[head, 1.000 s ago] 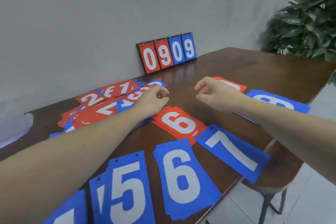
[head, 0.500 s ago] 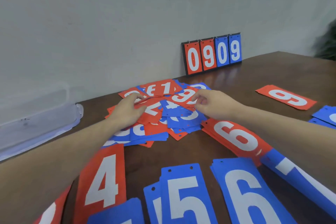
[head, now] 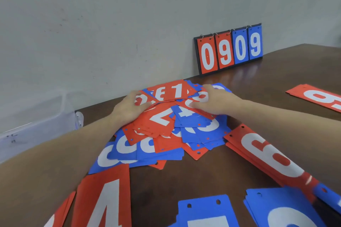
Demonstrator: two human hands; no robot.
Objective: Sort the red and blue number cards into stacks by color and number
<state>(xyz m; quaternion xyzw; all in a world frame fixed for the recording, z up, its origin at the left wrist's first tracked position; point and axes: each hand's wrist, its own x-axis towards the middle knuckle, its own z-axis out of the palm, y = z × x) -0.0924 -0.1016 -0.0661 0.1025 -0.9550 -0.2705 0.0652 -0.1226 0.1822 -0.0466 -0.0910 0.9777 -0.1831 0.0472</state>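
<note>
Red and blue cards form one loose pile point(head: 166, 131); two hands, left hand point(head: 129, 110) and right hand point(head: 215, 103), press spread fingers at its twelve o'clock edge.

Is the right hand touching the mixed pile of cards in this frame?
Touching. The head view shows the right hand lying on the mixed pile, its fingers resting on a red card at the pile's far side with no gap visible.

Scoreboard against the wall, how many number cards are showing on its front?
4. On the scoreboard, left to right: red 0, red 9, blue 0, blue 9. More cards may hang hidden behind them.
</note>
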